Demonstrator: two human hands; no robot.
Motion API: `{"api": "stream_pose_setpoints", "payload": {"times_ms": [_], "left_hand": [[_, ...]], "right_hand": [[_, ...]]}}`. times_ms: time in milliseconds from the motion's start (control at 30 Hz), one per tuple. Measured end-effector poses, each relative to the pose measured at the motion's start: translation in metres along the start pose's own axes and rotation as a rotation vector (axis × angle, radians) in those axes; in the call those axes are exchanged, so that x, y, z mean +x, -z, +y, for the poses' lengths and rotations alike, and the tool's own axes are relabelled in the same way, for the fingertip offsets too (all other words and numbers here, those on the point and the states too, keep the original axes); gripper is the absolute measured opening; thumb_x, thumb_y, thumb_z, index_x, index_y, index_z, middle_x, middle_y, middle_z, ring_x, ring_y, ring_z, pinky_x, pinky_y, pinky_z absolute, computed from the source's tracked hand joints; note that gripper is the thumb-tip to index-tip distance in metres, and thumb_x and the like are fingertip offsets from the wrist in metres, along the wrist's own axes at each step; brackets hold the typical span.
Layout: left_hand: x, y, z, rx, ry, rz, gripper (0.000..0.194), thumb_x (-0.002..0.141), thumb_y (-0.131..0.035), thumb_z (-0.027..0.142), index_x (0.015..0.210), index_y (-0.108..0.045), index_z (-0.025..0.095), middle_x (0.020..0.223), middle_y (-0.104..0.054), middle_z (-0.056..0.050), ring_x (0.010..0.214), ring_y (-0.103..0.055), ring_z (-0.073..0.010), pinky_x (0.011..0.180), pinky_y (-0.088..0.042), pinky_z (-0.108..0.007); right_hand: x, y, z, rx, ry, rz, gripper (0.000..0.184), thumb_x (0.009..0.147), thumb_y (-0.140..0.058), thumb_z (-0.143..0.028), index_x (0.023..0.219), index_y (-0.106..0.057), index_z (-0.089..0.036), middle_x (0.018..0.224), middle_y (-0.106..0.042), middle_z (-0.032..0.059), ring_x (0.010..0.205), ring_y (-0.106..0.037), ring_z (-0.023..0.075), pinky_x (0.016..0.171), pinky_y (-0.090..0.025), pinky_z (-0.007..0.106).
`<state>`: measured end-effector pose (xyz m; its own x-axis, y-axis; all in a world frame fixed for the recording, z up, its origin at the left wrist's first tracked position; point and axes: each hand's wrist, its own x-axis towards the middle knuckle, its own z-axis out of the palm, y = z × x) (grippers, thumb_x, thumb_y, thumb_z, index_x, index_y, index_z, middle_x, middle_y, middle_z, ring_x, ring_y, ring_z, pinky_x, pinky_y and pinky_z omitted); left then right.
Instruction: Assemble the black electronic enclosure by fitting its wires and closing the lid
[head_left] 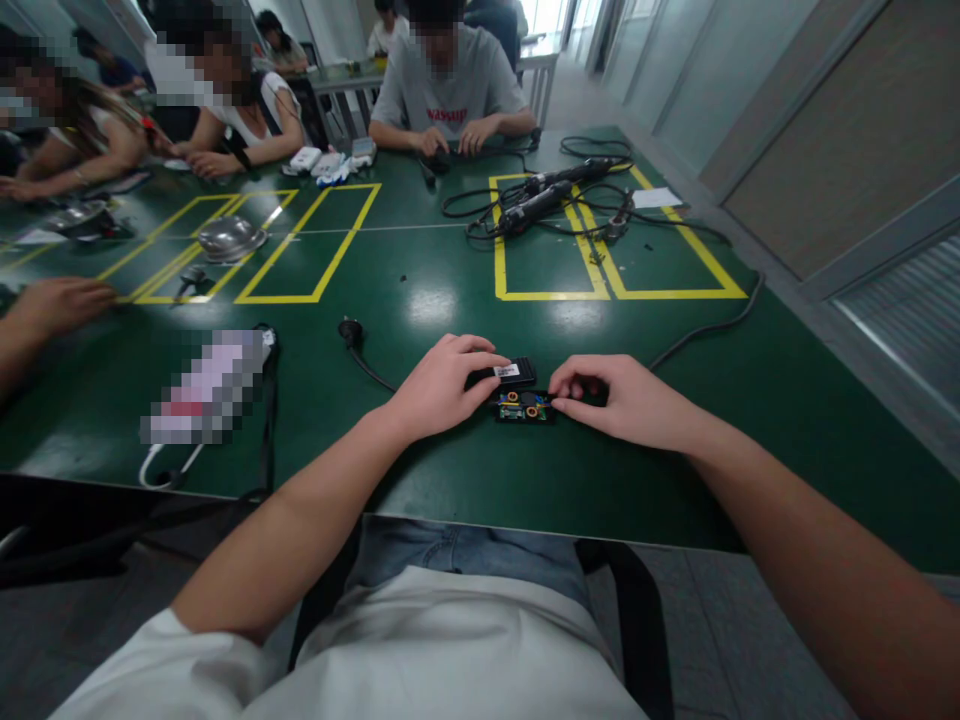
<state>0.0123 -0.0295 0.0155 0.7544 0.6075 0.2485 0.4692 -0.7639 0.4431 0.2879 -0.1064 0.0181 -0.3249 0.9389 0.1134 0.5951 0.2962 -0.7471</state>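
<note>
An opened black power adapter (523,412) lies on the green table in front of me, its circuit board and copper-coloured coils showing. Just behind it is its black cover (517,370), which bears a white label. My left hand (452,385) has its fingers closed at the left end of the cover, the thumb close to the board. My right hand (611,400) pinches the adapter's right end between thumb and fingertips. A cord with a black plug (349,330) runs under my left hand. Another black cable (705,328) leads away behind my right hand. My fingers partly hide both ends.
Black electric screwdrivers (536,205) with tangled cords lie inside yellow tape outlines ahead. To the left are a blurred-out phone-like object (210,385) with a white cable, a metal bowl (231,238) and another person's hand (64,305). People sit across the table.
</note>
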Motion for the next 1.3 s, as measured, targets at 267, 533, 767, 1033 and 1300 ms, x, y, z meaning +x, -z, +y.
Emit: {"api": "stream_pose_setpoints", "payload": {"times_ms": [267,533,767,1033,1300], "left_hand": [[0.003,-0.002,-0.006,0.014,0.139,0.008,0.033,0.105,-0.073,0.026,0.137,-0.078,0.019,0.126,-0.082,-0.011,0.116,-0.074,-0.0278,0.110,-0.057,-0.046],[-0.007,0.011,0.001,-0.154,-0.059,0.116,0.041,0.105,-0.078,0.032,0.145,-0.076,0.024,0.123,-0.084,-0.008,0.097,-0.074,-0.0207,0.090,-0.059,-0.035],[-0.006,0.010,0.004,-0.089,-0.194,-0.149,0.029,0.105,-0.078,0.032,0.131,-0.084,0.022,0.126,-0.082,-0.011,0.111,-0.073,-0.0258,0.104,-0.056,-0.041],[-0.005,0.009,0.013,-0.187,-0.045,-0.111,0.029,0.106,-0.074,0.029,0.133,-0.078,0.021,0.122,-0.082,-0.007,0.105,-0.074,-0.0236,0.100,-0.057,-0.040],[0.001,-0.002,0.002,0.005,0.205,0.027,0.004,0.102,-0.072,0.024,0.103,-0.071,0.020,0.104,-0.077,-0.007,0.100,-0.069,-0.0273,0.094,-0.057,-0.044]], "right_hand": [[0.002,-0.002,-0.003,-0.028,-0.006,0.015,0.012,0.089,-0.069,-0.037,0.087,-0.070,-0.025,0.075,-0.069,0.0024,0.067,-0.061,0.0205,0.067,-0.050,0.035],[0.002,0.001,0.003,-0.029,-0.017,0.037,0.012,0.090,-0.065,-0.036,0.091,-0.070,-0.024,0.075,-0.069,0.0016,0.064,-0.058,0.0189,0.065,-0.047,0.033],[0.001,-0.001,0.002,-0.063,-0.010,0.014,0.012,0.090,-0.063,-0.032,0.094,-0.071,-0.024,0.078,-0.071,0.0025,0.068,-0.063,0.0201,0.067,-0.047,0.034],[-0.001,0.000,0.004,-0.070,-0.022,0.020,0.014,0.090,-0.063,-0.034,0.094,-0.071,-0.024,0.078,-0.072,0.0023,0.067,-0.061,0.0193,0.065,-0.047,0.034],[-0.001,-0.002,0.002,-0.053,-0.012,0.013,0.014,0.090,-0.069,-0.037,0.091,-0.071,-0.024,0.080,-0.072,0.0030,0.069,-0.061,0.0194,0.065,-0.048,0.033]]}}
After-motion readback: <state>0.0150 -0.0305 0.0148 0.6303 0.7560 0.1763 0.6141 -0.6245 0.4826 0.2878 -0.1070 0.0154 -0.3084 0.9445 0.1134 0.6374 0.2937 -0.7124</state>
